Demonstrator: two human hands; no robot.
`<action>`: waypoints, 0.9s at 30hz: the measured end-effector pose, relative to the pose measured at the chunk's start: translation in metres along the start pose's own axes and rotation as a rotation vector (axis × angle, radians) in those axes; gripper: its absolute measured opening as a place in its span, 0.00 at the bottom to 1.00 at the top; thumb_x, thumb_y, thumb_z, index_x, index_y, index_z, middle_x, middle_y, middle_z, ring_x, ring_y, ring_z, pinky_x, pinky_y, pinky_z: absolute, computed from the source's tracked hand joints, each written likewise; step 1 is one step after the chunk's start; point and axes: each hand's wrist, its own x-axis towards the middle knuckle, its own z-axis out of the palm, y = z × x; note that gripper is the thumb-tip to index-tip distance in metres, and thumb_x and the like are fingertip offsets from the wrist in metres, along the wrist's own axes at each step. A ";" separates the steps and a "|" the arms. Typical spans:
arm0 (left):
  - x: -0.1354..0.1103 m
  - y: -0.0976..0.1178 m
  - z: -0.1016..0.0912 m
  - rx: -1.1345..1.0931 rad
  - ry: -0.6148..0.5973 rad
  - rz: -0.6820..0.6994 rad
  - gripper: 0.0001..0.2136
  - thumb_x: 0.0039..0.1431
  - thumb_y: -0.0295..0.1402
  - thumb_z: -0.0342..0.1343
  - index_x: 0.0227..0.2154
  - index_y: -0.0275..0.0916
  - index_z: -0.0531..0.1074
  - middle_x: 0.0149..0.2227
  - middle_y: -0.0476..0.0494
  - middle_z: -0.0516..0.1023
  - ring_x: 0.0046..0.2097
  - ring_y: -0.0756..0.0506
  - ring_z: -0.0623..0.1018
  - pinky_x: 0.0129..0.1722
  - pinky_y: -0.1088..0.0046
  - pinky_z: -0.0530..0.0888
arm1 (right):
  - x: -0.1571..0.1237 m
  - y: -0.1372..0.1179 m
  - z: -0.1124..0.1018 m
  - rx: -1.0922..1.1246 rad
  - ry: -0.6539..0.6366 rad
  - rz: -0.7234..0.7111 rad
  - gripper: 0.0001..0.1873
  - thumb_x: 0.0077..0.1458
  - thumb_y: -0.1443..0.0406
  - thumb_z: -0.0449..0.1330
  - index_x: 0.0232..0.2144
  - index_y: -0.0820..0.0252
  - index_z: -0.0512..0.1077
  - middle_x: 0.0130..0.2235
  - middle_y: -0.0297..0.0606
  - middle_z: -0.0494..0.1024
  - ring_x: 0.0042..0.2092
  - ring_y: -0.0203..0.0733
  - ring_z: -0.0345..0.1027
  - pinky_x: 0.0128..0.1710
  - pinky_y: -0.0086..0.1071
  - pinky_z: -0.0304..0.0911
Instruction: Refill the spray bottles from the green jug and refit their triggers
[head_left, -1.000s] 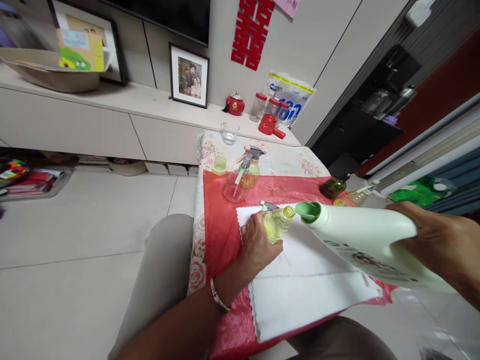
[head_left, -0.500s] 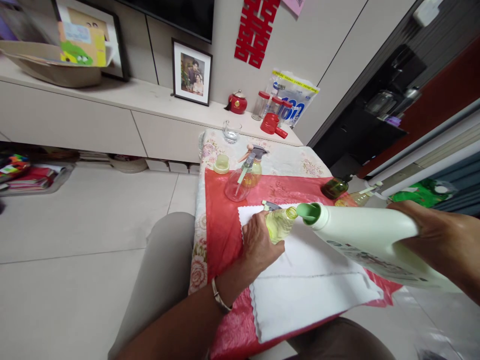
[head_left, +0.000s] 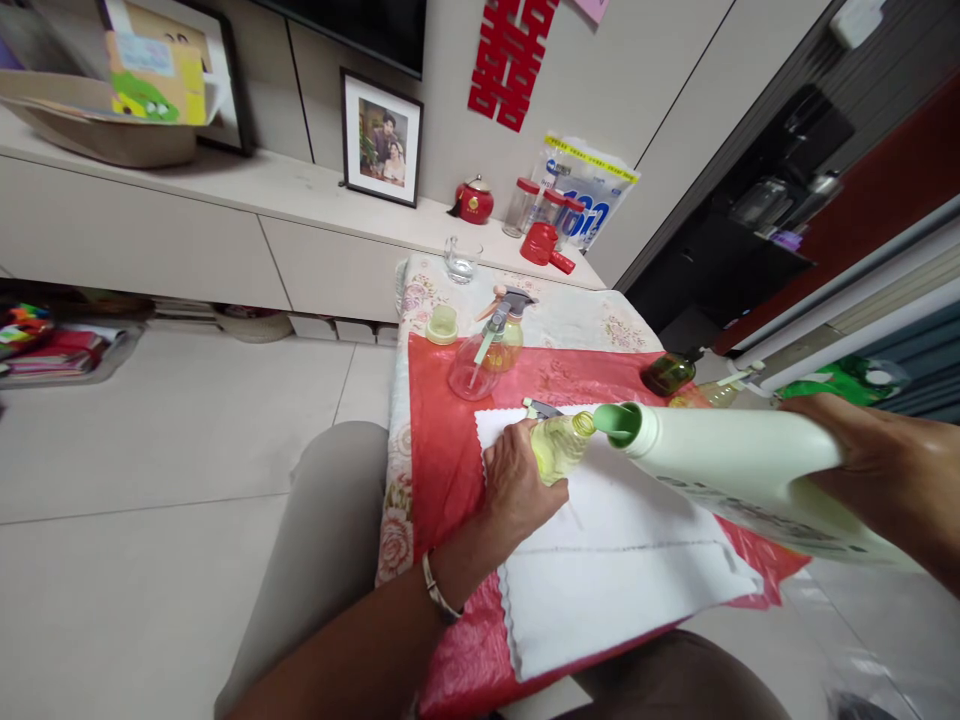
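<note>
My left hand (head_left: 517, 485) is wrapped round a small clear bottle (head_left: 559, 445) holding yellowish liquid, tilted on a white cloth (head_left: 615, 560). My right hand (head_left: 877, 470) grips the rear of a large pale green jug (head_left: 735, 470), held almost level. The jug's open green spout (head_left: 621, 423) touches the small bottle's open neck. A grey spray head (head_left: 541, 409) lies on the cloth just behind the small bottle.
A red plastic sheet (head_left: 450, 450) covers the small table. Two spray bottles (head_left: 491, 345), a green cap (head_left: 441, 325) and a glass (head_left: 460, 262) stand farther back. A dark green bottle (head_left: 666, 373) lies at the right edge. My knee (head_left: 330, 520) is left of the table.
The jug's rear end has risen slightly, and the spout stays at the small bottle's neck. My left hand has not moved.
</note>
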 end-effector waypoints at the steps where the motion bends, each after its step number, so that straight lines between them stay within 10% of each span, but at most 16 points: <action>1: 0.000 0.000 0.000 -0.003 0.000 0.000 0.34 0.43 0.28 0.62 0.55 0.41 0.57 0.50 0.36 0.72 0.53 0.34 0.74 0.52 0.54 0.72 | 0.000 0.002 0.001 -0.011 0.019 -0.017 0.22 0.41 0.55 0.58 0.42 0.39 0.76 0.27 0.33 0.76 0.23 0.43 0.63 0.23 0.32 0.53; 27: 0.001 -0.003 0.002 -0.003 0.010 0.022 0.33 0.43 0.29 0.62 0.54 0.42 0.57 0.50 0.38 0.73 0.54 0.34 0.75 0.53 0.55 0.72 | 0.003 0.013 0.005 -0.144 0.138 -0.167 0.19 0.41 0.55 0.59 0.39 0.41 0.73 0.25 0.32 0.73 0.20 0.39 0.57 0.21 0.30 0.48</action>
